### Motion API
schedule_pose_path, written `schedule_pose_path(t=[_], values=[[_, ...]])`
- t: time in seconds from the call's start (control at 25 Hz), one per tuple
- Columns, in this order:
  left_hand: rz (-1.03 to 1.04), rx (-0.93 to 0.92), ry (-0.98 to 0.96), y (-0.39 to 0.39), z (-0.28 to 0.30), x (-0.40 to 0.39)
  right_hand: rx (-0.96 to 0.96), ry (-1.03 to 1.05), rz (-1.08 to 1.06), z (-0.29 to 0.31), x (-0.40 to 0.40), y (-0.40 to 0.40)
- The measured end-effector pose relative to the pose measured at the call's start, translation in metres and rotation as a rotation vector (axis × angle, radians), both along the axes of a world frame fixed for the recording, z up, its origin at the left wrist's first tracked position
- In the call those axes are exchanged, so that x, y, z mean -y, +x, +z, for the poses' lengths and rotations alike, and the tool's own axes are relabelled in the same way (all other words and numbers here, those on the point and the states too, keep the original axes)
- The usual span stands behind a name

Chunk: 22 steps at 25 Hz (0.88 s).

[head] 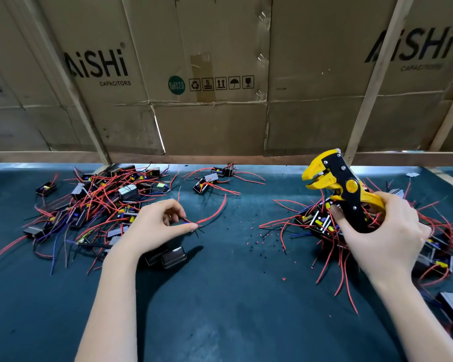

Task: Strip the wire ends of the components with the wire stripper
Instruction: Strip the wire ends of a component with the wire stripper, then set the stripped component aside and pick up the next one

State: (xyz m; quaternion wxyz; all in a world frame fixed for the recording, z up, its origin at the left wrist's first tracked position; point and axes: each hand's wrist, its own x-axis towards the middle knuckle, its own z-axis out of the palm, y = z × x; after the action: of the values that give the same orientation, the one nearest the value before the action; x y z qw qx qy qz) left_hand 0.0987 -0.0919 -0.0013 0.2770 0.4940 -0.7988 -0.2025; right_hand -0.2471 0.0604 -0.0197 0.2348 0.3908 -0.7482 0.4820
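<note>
The left hand (157,226) pinches a red wire (211,217) between thumb and forefinger, just off the counter (220,296) near its middle, the wire arcing away toward one o'clock from the fingers. The component (171,256) it seems to belong to sits just at six o'clock of that hand, half under the wrist, though I cannot trace the wire all the way back to it. The right hand (382,236) has a full grip around the handles of the stripper (335,186), whose yellow head points toward ten o'clock and stands parted, well apart from the wire. To do this step well, I would say the left hand should offer only a short free end past the fingertips and hold it straight, so it enters the stripper square; a curved end may cut unevenly. Then one firm squeeze, wire held still. An untidy pile (97,202) lies at nine o'clock and another heap (351,231) under the right hand (stripped ones, I would guess, given the red and black bits (262,239) scattered between the hands). Loose wires nearby could snag, so lift the chosen one clear.
</note>
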Motion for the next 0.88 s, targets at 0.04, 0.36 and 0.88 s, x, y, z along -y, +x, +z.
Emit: schedule_pose_path(t=[0.04,0.36,0.88], values=[[0.007,-0.009,0.006,0.005,0.003,-0.002,-0.009,0.003,0.001,-0.001,0.0,0.001],[0.093,-0.164,-0.1,0.024,0.019,-0.002,0.022,0.01,0.043,0.008,-0.002,0.011],[0.226,0.366,-0.111,-0.07,0.019,0.085,0.104,0.07,0.125,0.02,-0.004,0.025]])
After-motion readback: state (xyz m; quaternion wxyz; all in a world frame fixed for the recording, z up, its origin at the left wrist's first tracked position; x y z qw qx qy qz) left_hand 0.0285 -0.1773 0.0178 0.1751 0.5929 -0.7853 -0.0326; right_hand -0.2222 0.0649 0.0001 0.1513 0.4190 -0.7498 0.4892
